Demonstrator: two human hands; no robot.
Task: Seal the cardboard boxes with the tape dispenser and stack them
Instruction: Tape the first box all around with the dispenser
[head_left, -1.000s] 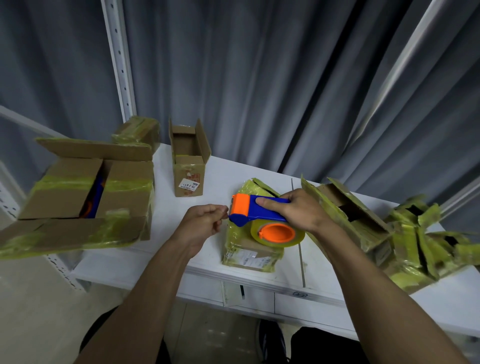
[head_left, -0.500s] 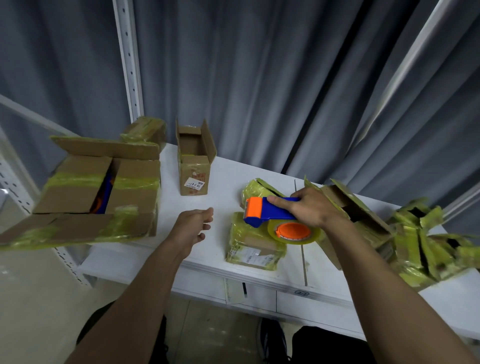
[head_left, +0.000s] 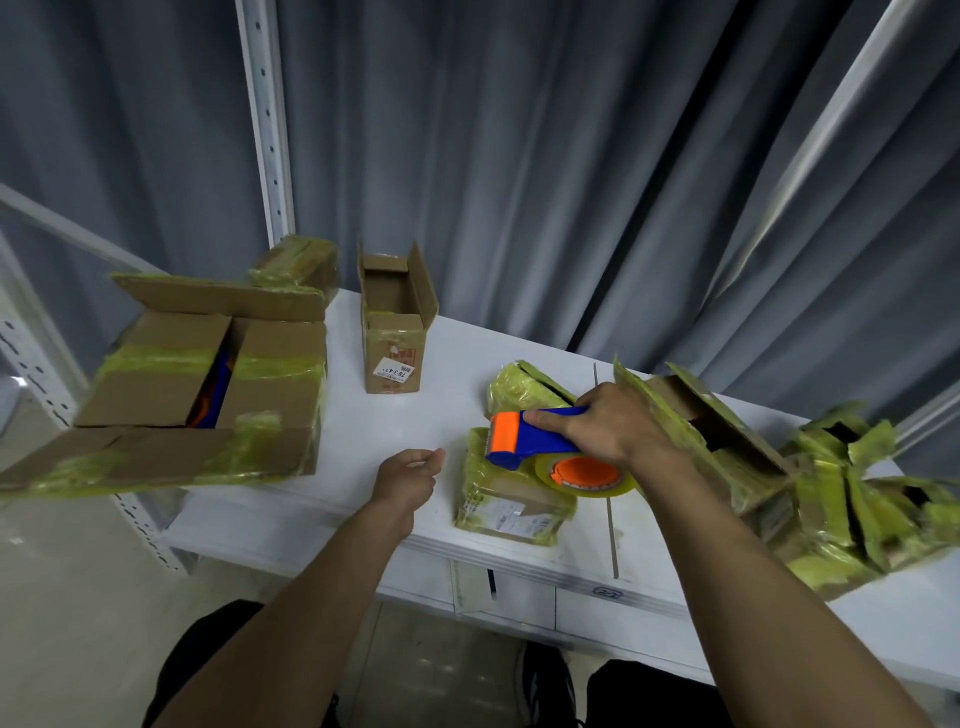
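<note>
Left of frame: big cardboard box (head_left: 156, 384), flaps open, heavy yellow-green tape on them. Something blue and orange (head_left: 214, 395) sits in the gap between the inner flaps; can't tell what it is. It overhangs the left edge of the white table (head_left: 457, 374).
Behind it, upper left: small taped box (head_left: 298, 260), closed.
Left of centre: narrow box (head_left: 395, 332) standing upright, top flaps open, white label on front face. Only its cardboard walls show inside.
Centre, low: left hand (head_left: 408, 480) over the table edge, fingers loosely curled, holding nothing.
Right of centre: small taped box (head_left: 511, 506) flat on the table, near front edge. The tape dispenser (head_left: 535, 439) is over its top, blue body, orange head pointing left, orange-cored roll (head_left: 587, 473) at the box's right side. Right hand (head_left: 613, 431) grips the dispenser handle, thumb along its side.
Second taped box (head_left: 524, 387) just behind it, partly hidden by the dispenser.
Right: open box (head_left: 717, 431) tilted, flaps up, dark inside, contents not visible. Far right: pile of taped boxes (head_left: 857, 499).
Background: grey curtain (head_left: 519, 156), perforated rack upright (head_left: 265, 130).
</note>
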